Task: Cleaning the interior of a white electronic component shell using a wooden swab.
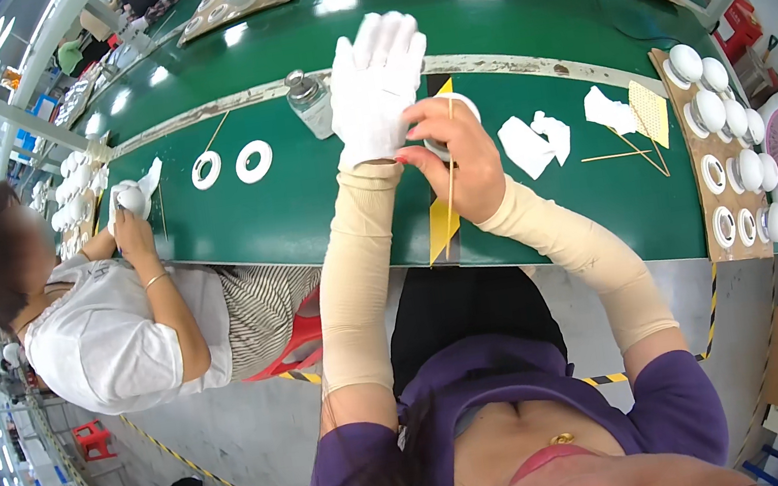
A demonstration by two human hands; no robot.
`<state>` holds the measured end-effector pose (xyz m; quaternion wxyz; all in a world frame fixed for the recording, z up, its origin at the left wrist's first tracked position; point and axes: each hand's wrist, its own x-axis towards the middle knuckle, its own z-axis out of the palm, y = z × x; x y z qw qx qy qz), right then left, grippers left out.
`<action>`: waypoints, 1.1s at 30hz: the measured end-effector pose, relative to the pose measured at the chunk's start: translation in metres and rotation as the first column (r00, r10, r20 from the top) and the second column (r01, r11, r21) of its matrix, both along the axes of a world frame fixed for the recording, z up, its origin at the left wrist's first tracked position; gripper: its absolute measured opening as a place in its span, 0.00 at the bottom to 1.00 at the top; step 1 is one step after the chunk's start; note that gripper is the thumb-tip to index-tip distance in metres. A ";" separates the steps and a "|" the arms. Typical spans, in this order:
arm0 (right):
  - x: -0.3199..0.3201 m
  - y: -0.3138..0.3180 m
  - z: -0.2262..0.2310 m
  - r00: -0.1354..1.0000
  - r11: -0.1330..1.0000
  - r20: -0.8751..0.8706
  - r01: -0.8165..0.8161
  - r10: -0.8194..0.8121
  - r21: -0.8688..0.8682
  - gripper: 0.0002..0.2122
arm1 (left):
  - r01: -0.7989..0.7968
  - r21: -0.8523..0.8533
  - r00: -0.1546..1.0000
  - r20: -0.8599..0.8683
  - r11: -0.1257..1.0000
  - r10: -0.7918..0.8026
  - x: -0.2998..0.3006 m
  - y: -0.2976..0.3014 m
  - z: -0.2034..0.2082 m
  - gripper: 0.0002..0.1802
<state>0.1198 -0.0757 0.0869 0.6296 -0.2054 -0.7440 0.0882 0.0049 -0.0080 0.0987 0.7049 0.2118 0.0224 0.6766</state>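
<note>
Green table (pixel 554 212) spans the workshop, bearing a capped bottle (pixel 315 112), contents unclear, left of the white-gloved left hand (pixel 378 90), and at right a brown board (pixel 748 252) of white domed pieces (pixel 710 111). Left fingers stand slightly spread, pointing far. Fingertips at the left wrist, the right hand (pixel 463 161) grips a thin stick (pixel 451 199) running near to far above the yellow-black strip (pixel 440 234).

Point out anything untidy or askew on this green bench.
Right of the right hand, thin sticks lie at differing angles near crumpled white pieces; that looks untidy against the white domes set in rows.
</note>
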 end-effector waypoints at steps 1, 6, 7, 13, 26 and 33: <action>0.002 0.001 -0.004 1.000 1.000 -0.001 -0.004 0.004 -0.010 0.17 | -0.004 -0.010 1.000 -0.001 1.000 0.004 0.001 -0.003 -0.006 0.26; 0.002 0.007 -0.013 0.993 0.995 0.084 -0.082 0.086 -0.050 0.11 | 0.247 0.237 0.850 0.413 0.940 -0.327 0.013 -0.022 -0.031 0.34; 0.001 0.006 -0.015 0.983 0.989 0.122 -0.130 0.139 -0.077 0.09 | 0.262 0.205 0.850 0.415 0.943 -0.326 0.016 -0.031 -0.025 0.35; 0.004 -0.031 -0.034 0.930 0.937 0.165 -0.298 0.328 -0.185 0.07 | -0.034 0.117 0.999 0.030 0.992 0.031 0.005 -0.036 -0.033 0.25; 0.079 0.031 -0.052 0.980 0.838 -0.009 -0.176 0.200 -0.516 0.04 | 0.087 0.451 0.107 -0.891 0.888 0.442 -0.004 -0.013 -0.094 0.58; 0.090 0.051 -0.058 0.928 0.981 0.342 -0.090 0.145 -0.172 0.07 | 0.259 0.421 0.166 -0.906 0.869 0.390 -0.013 0.012 -0.087 0.49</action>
